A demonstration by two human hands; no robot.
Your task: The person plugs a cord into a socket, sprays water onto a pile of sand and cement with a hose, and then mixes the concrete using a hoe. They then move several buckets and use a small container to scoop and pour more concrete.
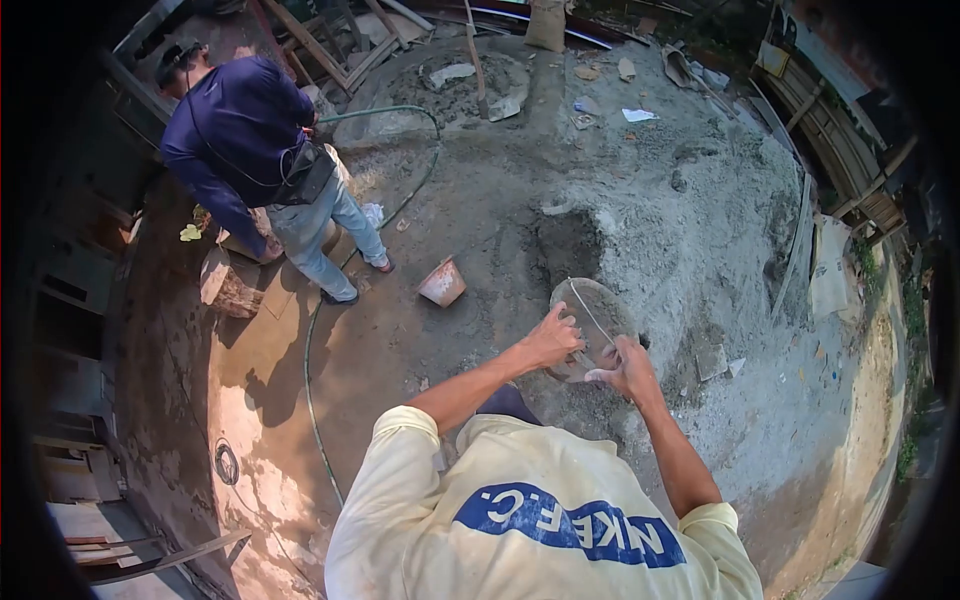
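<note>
In front of me is a round grey bucket, its mouth tilted up towards me and a thin pale wire handle crossing it. My left hand is at the bucket's left side, with the fingers curled at its rim. On the near right edge, my right hand is closed on the rim beside the end of the handle. The bucket is just above a heap of grey sand or cement mix, next to a dark hollow dug in it. What lies inside the bucket is hard to make out.
A reddish-brown bucket stands on the wet ground to the left. A co-worker in a dark blue top bends near a cut log. A green hose snakes across the ground. A wooden handle stands upright at the far mound.
</note>
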